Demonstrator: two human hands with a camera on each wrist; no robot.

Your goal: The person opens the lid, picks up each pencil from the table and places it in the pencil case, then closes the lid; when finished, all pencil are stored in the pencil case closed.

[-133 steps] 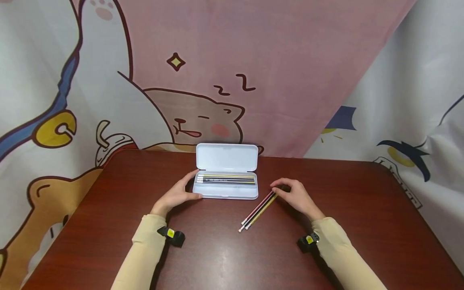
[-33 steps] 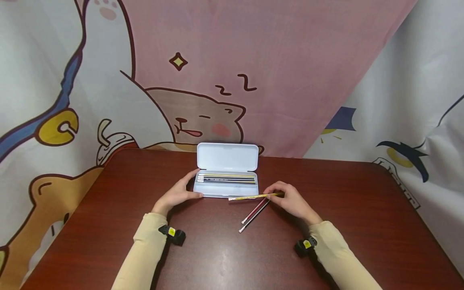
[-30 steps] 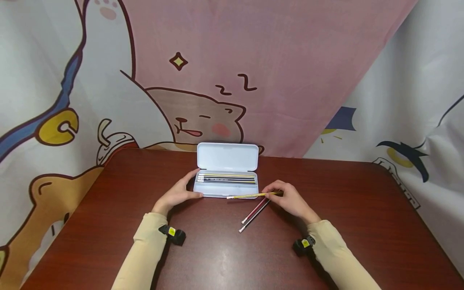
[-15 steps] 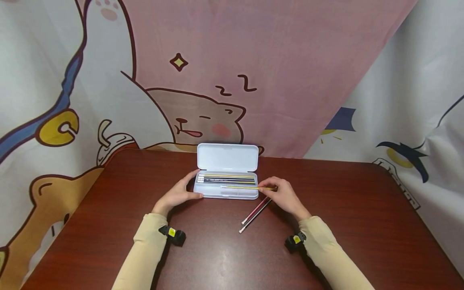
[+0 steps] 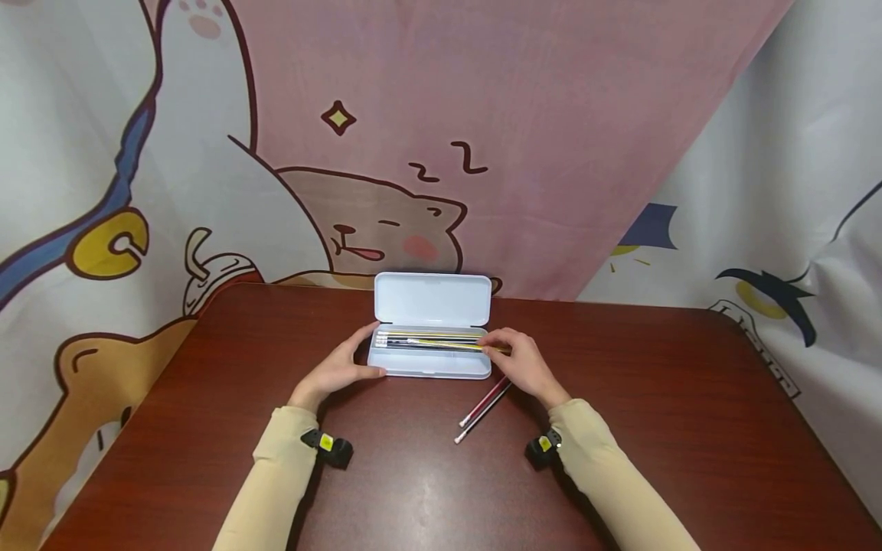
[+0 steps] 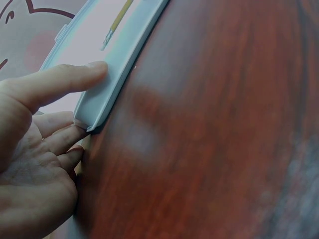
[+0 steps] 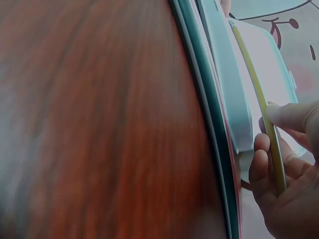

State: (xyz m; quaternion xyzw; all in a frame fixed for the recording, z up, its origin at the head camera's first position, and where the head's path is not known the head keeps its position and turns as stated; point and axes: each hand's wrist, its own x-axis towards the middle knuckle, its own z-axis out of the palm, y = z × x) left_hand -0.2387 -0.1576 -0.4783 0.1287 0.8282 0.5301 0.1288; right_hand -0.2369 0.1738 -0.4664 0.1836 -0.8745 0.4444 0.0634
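A white pencil case [image 5: 430, 369] lies open on the table, its lid [image 5: 432, 300] raised at the back. Several pencils [image 5: 396, 344] lie in its rear part, eraser ends to the left. My left hand [image 5: 334, 373] holds the case's left end; in the left wrist view the thumb [image 6: 75, 79] is over the rim and fingers touch the end. My right hand [image 5: 527, 367] pinches a yellow pencil [image 7: 254, 77] near its right end, above the case. A red pencil [image 5: 482, 404] and a black pencil [image 5: 481, 418] lie slanted on the table, far ends hidden by the right hand.
The brown wooden table [image 5: 427, 482] has its back edge against a cartoon-printed cloth [image 5: 537, 153], close behind the case lid. Each wrist wears a small black camera, such as the left one [image 5: 338, 451].
My right hand has picked the yellow pencil off the table, turned it nearly level and carried it left over the case's rear pencils. The left hand stays on the case.
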